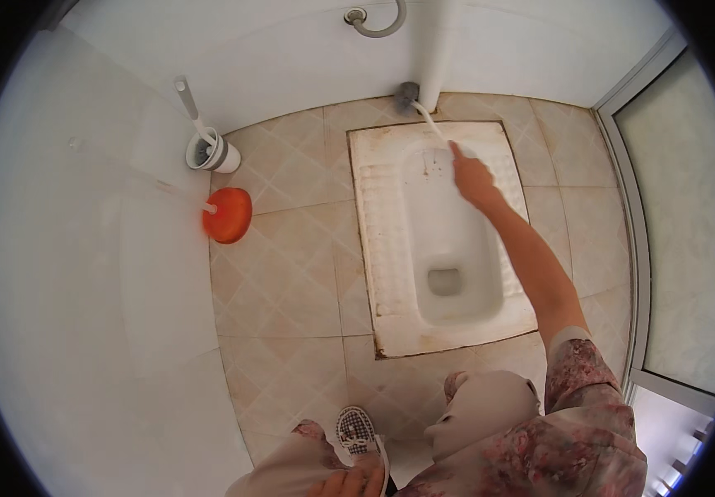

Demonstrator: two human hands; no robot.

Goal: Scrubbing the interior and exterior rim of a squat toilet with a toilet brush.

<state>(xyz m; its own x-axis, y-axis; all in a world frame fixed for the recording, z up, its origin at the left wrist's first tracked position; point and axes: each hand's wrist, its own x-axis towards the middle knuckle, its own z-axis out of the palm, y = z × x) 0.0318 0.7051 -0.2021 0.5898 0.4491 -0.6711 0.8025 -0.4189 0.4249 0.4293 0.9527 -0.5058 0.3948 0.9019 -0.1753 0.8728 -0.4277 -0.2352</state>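
My right hand [474, 180] grips the pale handle of a toilet brush [429, 118], with its index finger stretched along the handle. The brush's grey bristle head [406, 97] is at the foot of the back wall, just left of a vertical white pipe [441, 56]. Below the hand lies a white ceramic squat toilet [388, 248] set in the floor, with brown stains along its edges and dark specks in the bowl near the back. My left hand [348, 483] rests on my leg at the bottom edge, partly cut off, with nothing visible in it.
By the left wall stand a second toilet brush [189, 102] in a white holder [227, 158] and an orange plunger [232, 217]. A grey hose [388, 28] curves from the back wall. A framed glass door [674, 217] bounds the right side. Beige tiles [283, 267] cover the floor.
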